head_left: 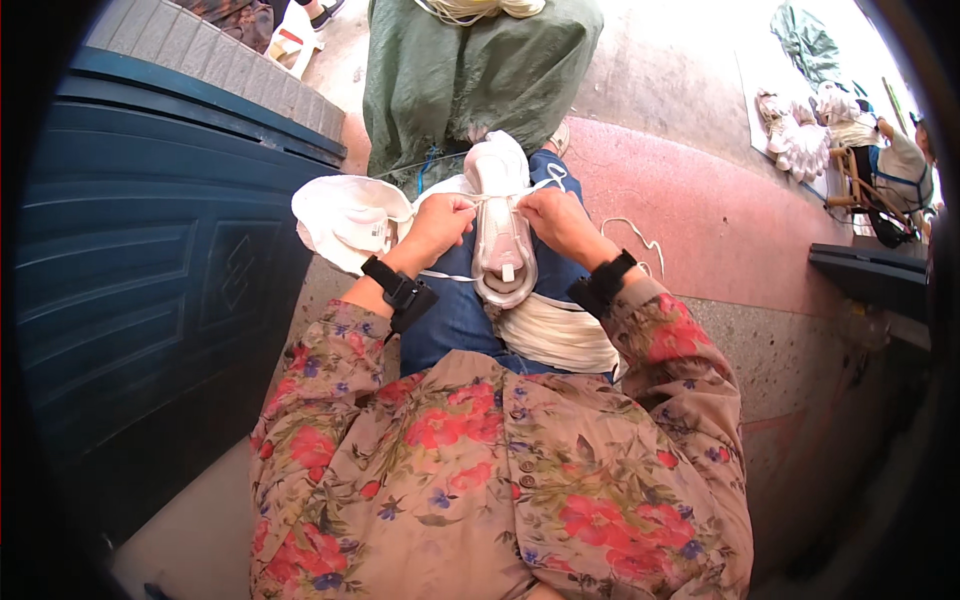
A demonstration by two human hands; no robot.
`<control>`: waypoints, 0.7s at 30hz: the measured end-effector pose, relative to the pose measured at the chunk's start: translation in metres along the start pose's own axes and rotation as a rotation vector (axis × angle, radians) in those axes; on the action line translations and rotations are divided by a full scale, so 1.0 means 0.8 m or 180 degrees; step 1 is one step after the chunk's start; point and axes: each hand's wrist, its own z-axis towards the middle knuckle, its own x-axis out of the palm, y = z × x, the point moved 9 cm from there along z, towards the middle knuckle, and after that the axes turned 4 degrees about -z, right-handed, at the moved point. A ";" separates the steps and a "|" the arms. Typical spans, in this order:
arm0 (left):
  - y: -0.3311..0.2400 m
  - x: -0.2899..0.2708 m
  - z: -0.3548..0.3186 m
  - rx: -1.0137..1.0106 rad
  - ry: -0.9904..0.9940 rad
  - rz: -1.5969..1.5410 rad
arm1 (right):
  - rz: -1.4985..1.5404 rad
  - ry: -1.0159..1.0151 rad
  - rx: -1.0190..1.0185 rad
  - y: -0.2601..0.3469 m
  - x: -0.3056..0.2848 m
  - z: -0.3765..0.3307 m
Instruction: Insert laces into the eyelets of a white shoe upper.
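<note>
A white and pale pink sneaker (503, 236) lies on my lap, its heel opening toward me. A white shoelace (490, 197) runs across its front part. At the sneaker's left side my left hand (441, 226) pinches the lace between thumb and fingers. My right hand (565, 222) pinches the lace on the right side, and a small loop of it sticks up beyond the fingers. Left of my left hand is a white, rounded piece (345, 217) with a small label; I cannot tell if it is another shoe. A bundle of cream laces (560, 336) rests across my thigh.
A green sack (480, 85) stands right ahead, with more cream cord (480, 10) on top. A loose lace (640, 243) hangs at the right. Blue door (150, 230) at left; a wooden-framed chair (855, 185) and pale bundles (797, 135) at far right.
</note>
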 end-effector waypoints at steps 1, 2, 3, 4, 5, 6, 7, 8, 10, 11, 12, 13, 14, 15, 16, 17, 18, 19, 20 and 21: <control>0.000 -0.006 0.002 0.0108 -0.0234 0.0334 | -0.0235 -0.0060 0.0070 -0.003 -0.002 0.006; -0.001 -0.011 0.004 0.0219 -0.0457 0.0668 | -0.0473 -0.0121 0.0149 -0.007 -0.004 0.010; 0.004 -0.010 0.008 0.0212 -0.0446 0.0671 | -0.0469 -0.0119 0.0161 -0.009 -0.004 0.012; -0.002 -0.012 0.009 0.0505 -0.0554 0.1018 | -0.0547 -0.0200 0.0095 -0.007 -0.007 0.014; -0.013 -0.012 0.006 0.0796 -0.0664 0.1366 | -0.0621 -0.0279 0.0026 -0.005 -0.009 0.015; -0.012 -0.011 0.007 0.0786 -0.0657 0.1369 | -0.0614 -0.0273 0.0034 -0.006 -0.007 0.017; -0.021 -0.010 0.006 0.1021 -0.0798 0.1614 | -0.0615 -0.0209 0.0081 -0.008 -0.003 0.019; -0.032 -0.008 0.001 0.1257 -0.0941 0.1856 | -0.0617 -0.0142 0.0126 -0.009 -0.001 0.020; -0.038 -0.004 0.000 0.1266 -0.0927 0.1879 | -0.0751 -0.0228 0.0031 -0.003 -0.003 0.018; -0.040 -0.003 0.000 0.1285 -0.0924 0.1903 | -0.0888 -0.0322 -0.0074 0.006 -0.007 0.017; -0.041 -0.004 0.000 0.1277 -0.0928 0.1899 | -0.0887 -0.0315 -0.0078 0.010 -0.009 0.018; -0.044 -0.002 0.000 0.1362 -0.0912 0.1927 | -0.1255 -0.0370 -0.0419 0.026 -0.012 0.019; -0.048 -0.002 -0.002 0.1447 -0.0901 0.1958 | -0.1618 -0.0429 -0.0767 0.042 -0.013 0.018; -0.048 -0.005 -0.003 0.1441 -0.0912 0.1958 | -0.1614 -0.0426 -0.0778 0.043 -0.011 0.019; -0.050 0.000 -0.004 0.1510 -0.0778 0.2157 | -0.1679 -0.0480 -0.0871 0.047 -0.009 0.019; -0.051 0.006 -0.004 0.1582 -0.0642 0.2349 | -0.1752 -0.0531 -0.0963 0.049 -0.007 0.018; -0.050 0.005 -0.003 0.1581 -0.0655 0.2341 | -0.1757 -0.0527 -0.0976 0.046 -0.003 0.018; -0.052 0.008 -0.002 0.1629 -0.0667 0.2518 | -0.1577 -0.0586 -0.0880 0.038 -0.001 0.018; -0.053 0.011 -0.001 0.1674 -0.0679 0.2695 | -0.1396 -0.0642 -0.0785 0.035 -0.003 0.019; -0.053 0.013 0.000 0.1672 -0.0692 0.2684 | -0.1402 -0.0635 -0.0798 0.036 -0.001 0.019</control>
